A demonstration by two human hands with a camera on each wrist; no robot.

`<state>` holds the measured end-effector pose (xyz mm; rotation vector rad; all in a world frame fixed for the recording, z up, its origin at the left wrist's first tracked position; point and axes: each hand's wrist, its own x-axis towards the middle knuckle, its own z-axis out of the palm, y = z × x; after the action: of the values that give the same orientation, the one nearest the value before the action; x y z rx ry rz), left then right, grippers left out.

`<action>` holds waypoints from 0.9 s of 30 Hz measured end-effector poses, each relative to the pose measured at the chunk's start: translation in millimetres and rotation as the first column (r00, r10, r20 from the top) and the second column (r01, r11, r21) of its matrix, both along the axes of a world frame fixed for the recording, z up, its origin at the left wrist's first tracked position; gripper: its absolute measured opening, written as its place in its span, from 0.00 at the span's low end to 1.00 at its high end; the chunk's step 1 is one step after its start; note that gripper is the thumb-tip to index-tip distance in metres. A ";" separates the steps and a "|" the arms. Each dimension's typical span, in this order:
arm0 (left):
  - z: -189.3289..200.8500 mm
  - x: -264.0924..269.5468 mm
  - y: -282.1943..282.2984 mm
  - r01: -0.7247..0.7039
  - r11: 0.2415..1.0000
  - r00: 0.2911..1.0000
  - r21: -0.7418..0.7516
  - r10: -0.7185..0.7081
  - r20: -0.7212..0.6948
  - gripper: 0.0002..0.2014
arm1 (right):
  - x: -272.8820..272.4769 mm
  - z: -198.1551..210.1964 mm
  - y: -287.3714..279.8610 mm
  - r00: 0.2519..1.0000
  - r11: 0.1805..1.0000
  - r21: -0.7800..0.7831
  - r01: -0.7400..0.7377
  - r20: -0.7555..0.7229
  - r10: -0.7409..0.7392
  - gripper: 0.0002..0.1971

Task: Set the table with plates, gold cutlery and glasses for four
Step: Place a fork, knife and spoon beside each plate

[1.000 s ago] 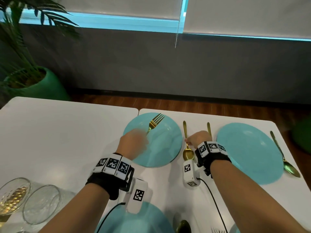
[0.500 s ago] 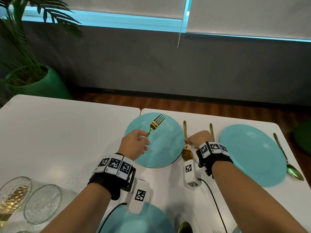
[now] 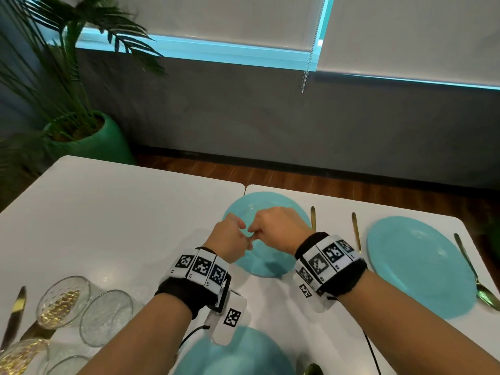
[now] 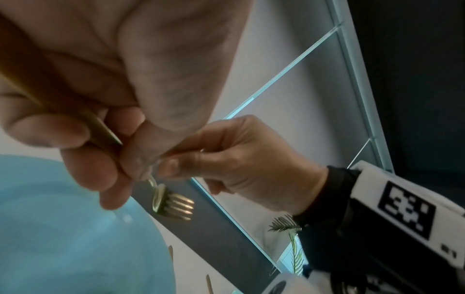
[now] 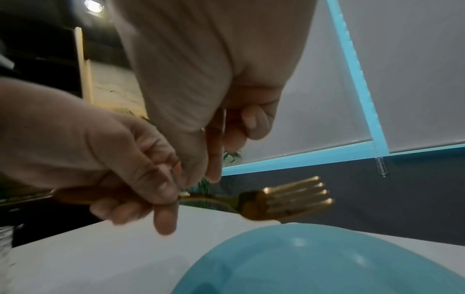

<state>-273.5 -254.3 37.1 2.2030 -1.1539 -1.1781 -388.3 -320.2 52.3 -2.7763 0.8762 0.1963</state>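
We see both hands meet at the centre of the head view, above a turquoise plate (image 3: 281,209) on the white table (image 3: 113,212). The left hand (image 3: 228,239) has its fingers curled round the handle of a gold fork (image 5: 286,199), the tines pointing away over the plate. The right hand (image 3: 276,230) pinches the same fork at its neck between thumb and fingertips. Further right lie two gold handles (image 3: 355,231) and a second plate (image 3: 422,266) with a spoon (image 3: 476,274); glasses (image 3: 105,316) stand at lower left.

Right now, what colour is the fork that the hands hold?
Gold. The fork shows best in the right wrist view, above the blue plate.
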 end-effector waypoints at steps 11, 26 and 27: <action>27.5 50.2 37.3 -0.196 0.948 0.954 -0.251 0.243 0.174 0.22 | 40.3 -1.1 10.4 0.949 0.910 0.269 0.315 -0.085 -0.304 0.08; 43.1 127.0 61.2 -0.406 0.846 0.903 -0.346 0.429 -0.010 0.14 | 159.7 -64.5 6.5 0.588 0.466 0.472 0.748 -0.147 -0.796 0.10; 42.6 129.8 61.5 -0.407 0.845 0.903 -0.346 0.430 -0.013 0.14 | 162.2 -66.0 7.0 0.584 0.471 0.465 0.750 -0.128 -0.802 0.10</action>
<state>-143.7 -192.8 79.7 2.0840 -0.7659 -0.6684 -226.1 -313.2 -13.8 -1.6680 1.6963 0.0723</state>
